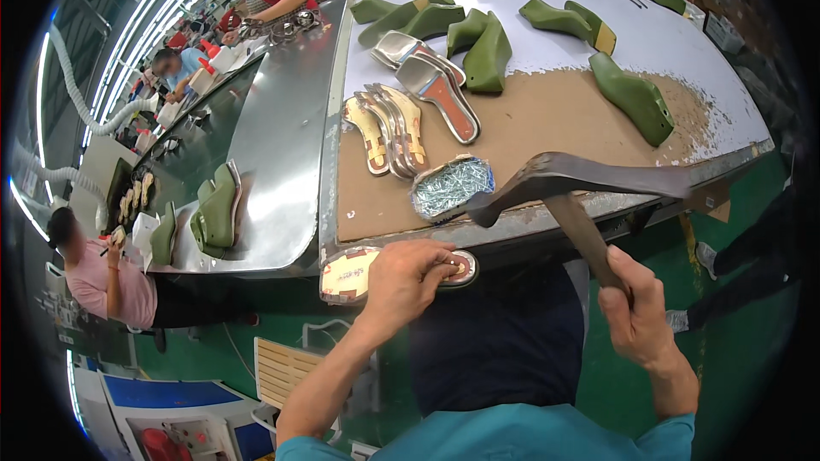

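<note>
My left hand (403, 280) lies over a shoe sole piece (345, 275) at the near edge of the table. Its thumb and forefinger are pinched together above the brown heel end; whatever they hold is too small to make out. My right hand (634, 303) grips the wooden handle of a hammer (598, 174). The long dark hammer head is raised, to the right of the sole piece. Just beyond my left hand a small tray of nails (453, 189) sits on the table.
Several pale insoles (389, 132) and two brown-and-metal sole pieces (440, 94) lie behind the nails. Green shoe lasts (632, 101) are spread across the worktable (376, 218). A metal bench (282, 145) with more lasts (218, 209) adjoins at left. Other people (111, 277) work nearby.
</note>
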Demonstrator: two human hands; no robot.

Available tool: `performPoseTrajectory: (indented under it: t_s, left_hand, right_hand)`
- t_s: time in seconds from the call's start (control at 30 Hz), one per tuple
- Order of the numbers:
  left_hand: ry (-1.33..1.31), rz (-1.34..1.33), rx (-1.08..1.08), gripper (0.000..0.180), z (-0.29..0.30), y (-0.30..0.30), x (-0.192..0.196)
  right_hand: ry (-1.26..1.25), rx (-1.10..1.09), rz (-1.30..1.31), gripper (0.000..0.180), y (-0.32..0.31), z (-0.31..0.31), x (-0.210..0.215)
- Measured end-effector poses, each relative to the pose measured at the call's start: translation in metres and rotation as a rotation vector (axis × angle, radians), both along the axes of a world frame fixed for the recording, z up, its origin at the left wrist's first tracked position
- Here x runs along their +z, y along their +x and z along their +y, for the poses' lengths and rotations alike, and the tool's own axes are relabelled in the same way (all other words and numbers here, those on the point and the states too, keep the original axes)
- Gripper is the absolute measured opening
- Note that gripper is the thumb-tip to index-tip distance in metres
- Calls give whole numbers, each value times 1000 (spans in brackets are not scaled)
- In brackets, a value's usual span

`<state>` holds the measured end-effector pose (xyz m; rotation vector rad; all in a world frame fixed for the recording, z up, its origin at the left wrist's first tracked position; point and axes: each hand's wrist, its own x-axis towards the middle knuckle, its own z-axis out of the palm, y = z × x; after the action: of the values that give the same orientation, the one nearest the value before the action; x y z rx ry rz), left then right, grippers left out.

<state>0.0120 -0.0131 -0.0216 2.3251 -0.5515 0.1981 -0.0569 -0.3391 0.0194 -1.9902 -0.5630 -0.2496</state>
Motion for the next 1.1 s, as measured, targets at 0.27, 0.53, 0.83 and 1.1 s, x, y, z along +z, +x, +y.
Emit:
performPoseTrajectory:
  t_s: [0.27, 0.53, 0.83, 1.1]
  left_hand:
    - [79, -88, 15, 11, 3, -4, -4]
    - [-50, 98, 45, 12, -5, -2, 8]
    - [46, 128, 103, 21, -8, -4, 10]
    - [480, 121, -85, 57, 22, 5, 22]
  right_hand:
    - [-357, 57, 45, 57, 5, 27, 3]
    - [-4, 52, 52, 49, -5, 21, -4]
    - [-256, 23, 67, 51, 2, 35, -4]
    - [123, 25, 128, 52, -4, 22, -11]
